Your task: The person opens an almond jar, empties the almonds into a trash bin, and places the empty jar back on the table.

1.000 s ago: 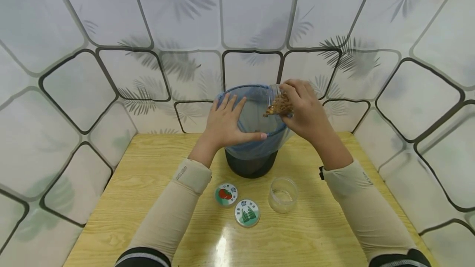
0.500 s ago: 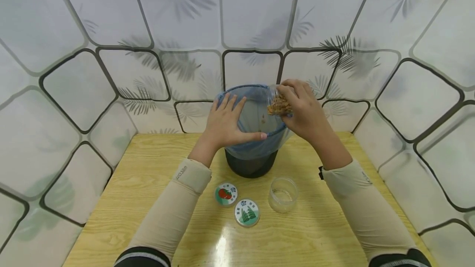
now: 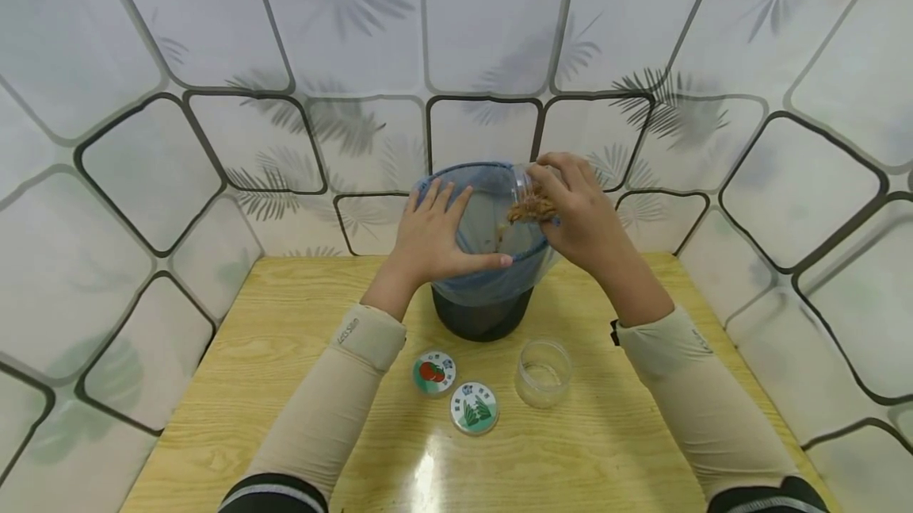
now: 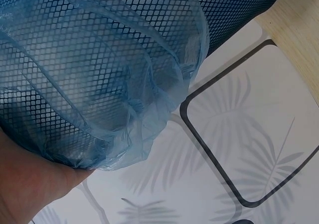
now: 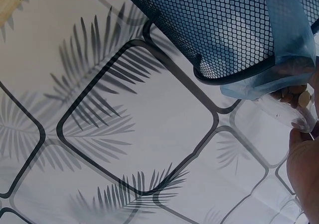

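A black mesh bin (image 3: 483, 315) lined with a blue plastic bag (image 3: 485, 220) stands at the back of the wooden table (image 3: 285, 386). My left hand (image 3: 433, 237) rests on the bin's near left rim, fingers straight and thumb along the front edge. My right hand (image 3: 579, 210) grips a clear jar (image 3: 533, 197) of brown bits, tipped over the bin's right rim with its mouth toward the inside. The left wrist view shows the bag-covered mesh (image 4: 99, 74) above my palm. In the right wrist view the jar (image 5: 294, 112) sits just under the rim.
On the table in front of the bin lie two round lids, one with a red picture (image 3: 433, 373) and one with a green picture (image 3: 475, 408). An empty clear jar (image 3: 544, 373) stands to their right. Patterned wall panels (image 3: 214, 61) close in the back and sides.
The right hand keeps tipping the jar over the bin; brown bits shift toward its mouth and fall in. The left hand has not moved.
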Demonstrator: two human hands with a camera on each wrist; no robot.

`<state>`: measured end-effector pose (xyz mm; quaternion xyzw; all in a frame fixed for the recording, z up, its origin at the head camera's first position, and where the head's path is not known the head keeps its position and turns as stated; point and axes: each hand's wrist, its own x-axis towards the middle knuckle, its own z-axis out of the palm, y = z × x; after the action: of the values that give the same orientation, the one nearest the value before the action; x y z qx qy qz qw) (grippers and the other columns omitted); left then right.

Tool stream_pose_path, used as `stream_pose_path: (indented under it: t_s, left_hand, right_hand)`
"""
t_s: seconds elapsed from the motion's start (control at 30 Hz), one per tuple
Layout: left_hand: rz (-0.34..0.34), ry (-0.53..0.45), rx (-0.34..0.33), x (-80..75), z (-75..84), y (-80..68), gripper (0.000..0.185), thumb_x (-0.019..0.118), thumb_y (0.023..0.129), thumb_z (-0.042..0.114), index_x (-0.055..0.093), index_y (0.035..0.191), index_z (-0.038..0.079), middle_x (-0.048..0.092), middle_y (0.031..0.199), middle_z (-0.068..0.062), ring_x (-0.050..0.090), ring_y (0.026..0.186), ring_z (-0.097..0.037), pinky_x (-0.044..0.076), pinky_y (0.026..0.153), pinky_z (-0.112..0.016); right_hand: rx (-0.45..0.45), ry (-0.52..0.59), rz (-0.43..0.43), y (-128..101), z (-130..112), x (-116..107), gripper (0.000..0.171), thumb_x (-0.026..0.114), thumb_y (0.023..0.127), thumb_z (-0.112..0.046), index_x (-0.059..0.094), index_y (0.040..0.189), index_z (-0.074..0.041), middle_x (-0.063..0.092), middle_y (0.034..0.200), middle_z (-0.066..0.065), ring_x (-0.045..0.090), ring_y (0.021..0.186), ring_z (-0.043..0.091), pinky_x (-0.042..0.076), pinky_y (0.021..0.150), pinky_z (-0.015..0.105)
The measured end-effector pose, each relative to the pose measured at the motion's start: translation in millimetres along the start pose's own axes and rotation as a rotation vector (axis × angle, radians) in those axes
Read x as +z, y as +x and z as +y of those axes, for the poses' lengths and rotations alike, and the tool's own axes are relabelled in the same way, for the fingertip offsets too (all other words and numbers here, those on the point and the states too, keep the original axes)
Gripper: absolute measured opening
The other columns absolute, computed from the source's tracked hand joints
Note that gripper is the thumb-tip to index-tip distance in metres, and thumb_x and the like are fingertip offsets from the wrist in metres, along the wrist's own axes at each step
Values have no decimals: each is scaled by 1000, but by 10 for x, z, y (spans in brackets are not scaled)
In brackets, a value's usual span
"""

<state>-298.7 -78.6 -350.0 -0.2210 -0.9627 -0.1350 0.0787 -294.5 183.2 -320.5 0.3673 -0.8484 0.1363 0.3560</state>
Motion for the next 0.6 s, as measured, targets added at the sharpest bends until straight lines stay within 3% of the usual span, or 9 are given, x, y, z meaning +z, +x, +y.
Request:
stream_pose_path:
  t_s: [0.23, 0.47, 0.6]
  left_hand:
    - [-3, 4, -4, -5, 4, -4, 127, 54, 77, 98, 15, 173, 24, 18, 178, -17, 4, 168, -36, 3, 133, -64]
    - [0, 6, -3, 2, -2, 1, 127, 54, 77, 98, 16, 173, 23, 19, 177, -17, 5, 167, -36, 5, 133, -65]
    - [0, 2, -1, 5, -5, 4, 127, 55, 77, 97, 16, 173, 23, 19, 177, -18, 5, 167, -37, 5, 133, -65]
  right_hand:
    - [-15, -13, 3, 0, -27, -1, 76, 79, 75, 20, 56, 145, 0, 50, 143, 26, 47, 138, 47, 51, 104, 57]
    - [-35, -6, 12, 0, -36, 11, 73, 71, 75, 26, 58, 142, 0, 49, 144, 26, 45, 139, 46, 53, 88, 52]
    - [-55, -2, 16, 2, -31, 27, 70, 68, 76, 27, 58, 141, 1, 50, 144, 26, 45, 140, 46, 52, 91, 53]
